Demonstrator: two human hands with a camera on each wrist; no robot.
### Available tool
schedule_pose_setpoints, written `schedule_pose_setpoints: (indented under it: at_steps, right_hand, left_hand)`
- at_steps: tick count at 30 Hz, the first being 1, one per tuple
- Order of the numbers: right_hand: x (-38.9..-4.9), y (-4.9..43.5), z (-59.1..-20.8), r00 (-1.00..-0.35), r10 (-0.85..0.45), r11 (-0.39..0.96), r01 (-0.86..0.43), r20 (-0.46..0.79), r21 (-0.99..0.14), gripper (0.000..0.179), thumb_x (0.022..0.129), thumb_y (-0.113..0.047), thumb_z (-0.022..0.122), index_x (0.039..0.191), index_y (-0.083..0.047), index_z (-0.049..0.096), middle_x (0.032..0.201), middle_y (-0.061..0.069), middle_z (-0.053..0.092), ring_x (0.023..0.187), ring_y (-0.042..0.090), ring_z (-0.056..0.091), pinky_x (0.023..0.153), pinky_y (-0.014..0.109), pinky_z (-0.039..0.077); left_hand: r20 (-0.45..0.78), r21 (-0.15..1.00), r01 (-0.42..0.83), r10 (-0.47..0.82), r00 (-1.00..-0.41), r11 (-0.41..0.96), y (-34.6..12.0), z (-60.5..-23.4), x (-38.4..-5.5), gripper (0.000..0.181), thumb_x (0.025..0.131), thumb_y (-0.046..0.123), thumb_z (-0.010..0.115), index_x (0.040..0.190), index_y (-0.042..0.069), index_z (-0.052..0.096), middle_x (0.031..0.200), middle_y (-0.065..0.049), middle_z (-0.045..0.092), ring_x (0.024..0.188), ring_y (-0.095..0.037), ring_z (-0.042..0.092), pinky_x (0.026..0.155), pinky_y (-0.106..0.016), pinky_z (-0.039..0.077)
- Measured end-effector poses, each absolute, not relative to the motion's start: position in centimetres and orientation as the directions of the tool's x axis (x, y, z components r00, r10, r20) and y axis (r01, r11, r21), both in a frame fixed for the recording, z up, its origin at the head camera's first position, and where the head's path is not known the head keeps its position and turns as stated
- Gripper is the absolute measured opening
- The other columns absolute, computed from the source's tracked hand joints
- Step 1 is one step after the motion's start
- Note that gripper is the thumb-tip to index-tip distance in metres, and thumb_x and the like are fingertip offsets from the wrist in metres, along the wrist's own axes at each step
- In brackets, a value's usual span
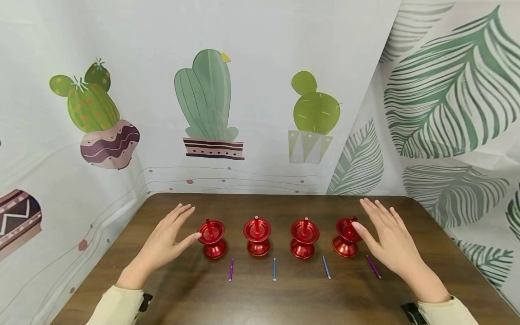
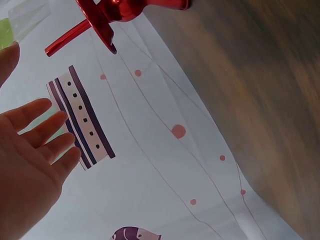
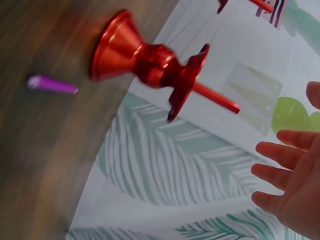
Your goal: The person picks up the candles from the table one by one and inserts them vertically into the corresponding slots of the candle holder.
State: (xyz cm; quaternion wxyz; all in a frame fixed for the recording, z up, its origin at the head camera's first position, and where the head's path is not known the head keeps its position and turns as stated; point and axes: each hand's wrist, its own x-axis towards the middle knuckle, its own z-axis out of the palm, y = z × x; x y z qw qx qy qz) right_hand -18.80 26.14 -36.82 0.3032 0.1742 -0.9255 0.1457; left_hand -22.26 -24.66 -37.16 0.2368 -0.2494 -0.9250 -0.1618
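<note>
Several shiny red candle holders stand upright in a row, each with a thin red tube rising from its dish. My left hand (image 1: 164, 239) is raised with straight fingers beside the leftmost candle holder (image 1: 214, 249), its thumb overlapping the dish rim in the head view. On the other side, my right hand (image 1: 387, 243) holds nothing, fingers spread, and partly covers the rightmost candle holder (image 1: 344, 247). Between them stand two more candle holders, one left (image 1: 258, 248) and one right (image 1: 302, 249). In the right wrist view, that hand's fingers (image 3: 280, 155) are apart from the holder's tube (image 3: 217, 97).
In front of the holders lie thin candles: a purple one (image 1: 231, 270), two blue ones (image 1: 274, 269) and another purple one (image 1: 373, 267). All are on a dark wooden table (image 1: 243, 302). A white cloth (image 1: 260, 27) printed with cacti and leaves hangs behind it.
</note>
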Motion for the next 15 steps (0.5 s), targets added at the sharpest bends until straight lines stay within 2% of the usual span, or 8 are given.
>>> schedule_pose_setpoints:
  at_steps: [8,15]
  right_hand:
    - [-19.3,24.2,-36.0,-0.727,-0.27,0.878,-0.455,0.631,-0.15,0.064,0.083,-0.034,0.059,0.137,-0.011,0.033,0.135,0.011,0.04,0.13,0.024,0.025,0.108,0.037,0.006]
    - [-19.5,22.6,-35.4,-0.729,-0.283,0.862,-0.479,0.624,-0.169,0.062,0.086,-0.035,0.054,0.138,-0.011,0.031,0.135,0.012,0.038,0.128,0.028,0.028,0.108,0.039,0.007]
  left_hand:
    - [0.499,0.229,0.558,0.396,-0.771,0.797,-24.5,-37.0,-22.3,0.066,0.076,0.037,0.067,0.131,0.011,0.042,0.132,-0.009,0.041,0.127,-0.03,0.029,0.096,-0.051,0.029]
    - [0.447,0.277,0.562,0.414,-0.793,0.779,-24.5,-37.0,-22.2,0.062,0.076,0.03,0.069,0.129,0.008,0.044,0.132,-0.01,0.042,0.124,-0.031,0.033,0.096,-0.051,0.029]
